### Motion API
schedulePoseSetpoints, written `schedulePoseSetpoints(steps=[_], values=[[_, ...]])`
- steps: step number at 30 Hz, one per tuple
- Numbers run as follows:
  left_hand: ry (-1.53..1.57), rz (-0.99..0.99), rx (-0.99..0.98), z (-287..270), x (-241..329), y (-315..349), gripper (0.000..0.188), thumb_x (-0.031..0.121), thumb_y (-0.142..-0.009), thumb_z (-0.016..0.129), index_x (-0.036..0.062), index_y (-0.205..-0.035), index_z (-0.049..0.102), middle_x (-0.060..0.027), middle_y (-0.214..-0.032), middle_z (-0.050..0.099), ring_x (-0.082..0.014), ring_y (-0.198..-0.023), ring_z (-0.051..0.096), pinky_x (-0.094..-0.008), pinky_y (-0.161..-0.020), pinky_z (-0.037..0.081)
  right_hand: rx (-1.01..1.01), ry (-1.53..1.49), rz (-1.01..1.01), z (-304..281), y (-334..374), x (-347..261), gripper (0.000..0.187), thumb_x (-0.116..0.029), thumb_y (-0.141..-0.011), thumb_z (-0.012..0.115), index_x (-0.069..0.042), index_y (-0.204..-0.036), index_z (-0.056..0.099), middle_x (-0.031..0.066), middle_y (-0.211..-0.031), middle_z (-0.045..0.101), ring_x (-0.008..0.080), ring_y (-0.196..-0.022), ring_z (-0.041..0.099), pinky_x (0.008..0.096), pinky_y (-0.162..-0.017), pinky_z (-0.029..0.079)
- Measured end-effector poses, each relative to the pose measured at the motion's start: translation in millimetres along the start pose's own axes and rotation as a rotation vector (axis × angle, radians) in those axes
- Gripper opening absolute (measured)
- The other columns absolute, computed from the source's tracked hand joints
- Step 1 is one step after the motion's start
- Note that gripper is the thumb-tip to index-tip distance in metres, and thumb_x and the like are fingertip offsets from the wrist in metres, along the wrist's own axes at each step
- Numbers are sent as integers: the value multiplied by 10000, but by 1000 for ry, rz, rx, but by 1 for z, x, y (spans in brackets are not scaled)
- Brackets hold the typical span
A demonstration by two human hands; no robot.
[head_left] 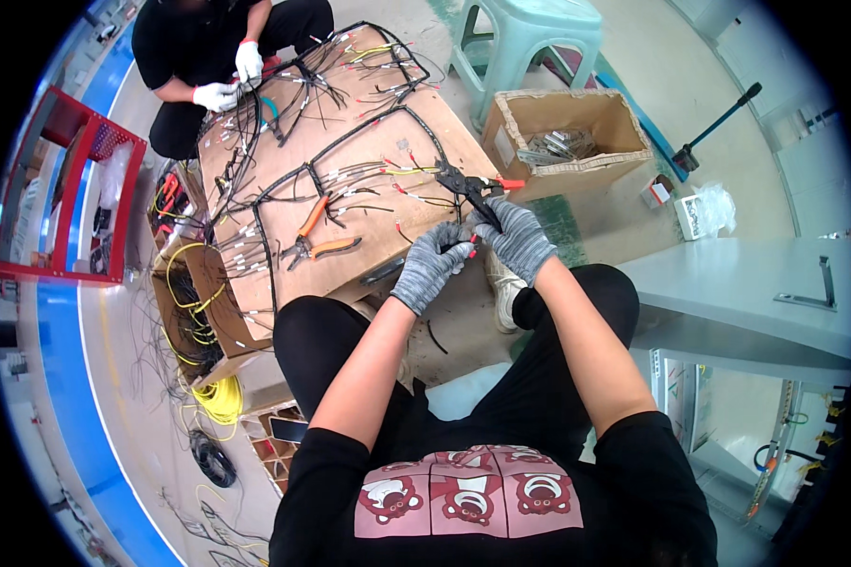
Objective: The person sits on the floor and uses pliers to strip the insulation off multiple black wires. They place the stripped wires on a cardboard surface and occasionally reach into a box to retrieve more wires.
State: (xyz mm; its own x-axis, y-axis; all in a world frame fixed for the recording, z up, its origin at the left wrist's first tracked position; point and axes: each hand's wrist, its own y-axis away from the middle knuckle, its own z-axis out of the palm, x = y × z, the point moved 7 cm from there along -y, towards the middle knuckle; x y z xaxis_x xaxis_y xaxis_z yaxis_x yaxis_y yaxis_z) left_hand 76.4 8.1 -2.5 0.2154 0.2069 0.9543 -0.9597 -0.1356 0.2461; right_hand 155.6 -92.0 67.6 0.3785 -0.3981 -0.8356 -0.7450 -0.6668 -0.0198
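Both my hands wear grey knit gloves and work close together at the board's near right edge. My left hand (430, 268) is closed, pinching a thin wire with a red terminal (473, 251) at its fingertips. Just beside it, my right hand (520, 243) is closed around a handle of the black crimping pliers (463, 183). The pliers' other handle has a red grip and points right. Their jaws lie over the wire ends of a black-wrapped wire harness (350, 146), spread across a wooden board (350, 260). Several of its branches end in red terminals.
Orange-handled cutters (314, 231) lie on the board. Across it, a person in white gloves (219, 96) handles wires near teal-handled pliers (271, 118). A cardboard box (577, 170) of metal parts and a green stool (529, 42) stand at right. Cable-filled boxes (191, 326) stand left.
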Motion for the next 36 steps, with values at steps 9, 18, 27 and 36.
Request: schedulePoseSetpoints(steps=[9,18,27,36], values=[[23,-31,52,-1,-4,1,115,111,-824,589,35,-910,574,-7,-719,574,-58,-561,489,-186,-491,401,83,123,-92,6,-1,10,236,-130,-764,582,-21,-972,562,189,-887,586,353,-838,556,387,-733,454],[79,60,116,-12,-3,6,94,127,-843,564,41,-875,581,-9,-730,587,-64,-578,518,-194,-514,436,260,257,147,-75,100,-63,254,-127,-780,579,-52,-1013,512,174,-832,585,349,-786,570,396,-661,453],[179,94,124,-5,-3,4,99,125,-836,578,28,-844,593,-9,-694,586,-71,-566,514,-196,-507,414,-558,-495,772,3,255,-24,422,-139,-825,577,-111,-1214,414,-5,-634,512,57,-441,419,180,-393,342],[182,67,125,-16,-6,9,104,101,-854,546,35,-930,571,-23,-755,600,-81,-613,551,-202,-540,458,-781,-1299,578,65,274,-64,880,-200,-693,732,-72,-1348,158,124,-1225,440,190,-1140,419,322,-977,331]])
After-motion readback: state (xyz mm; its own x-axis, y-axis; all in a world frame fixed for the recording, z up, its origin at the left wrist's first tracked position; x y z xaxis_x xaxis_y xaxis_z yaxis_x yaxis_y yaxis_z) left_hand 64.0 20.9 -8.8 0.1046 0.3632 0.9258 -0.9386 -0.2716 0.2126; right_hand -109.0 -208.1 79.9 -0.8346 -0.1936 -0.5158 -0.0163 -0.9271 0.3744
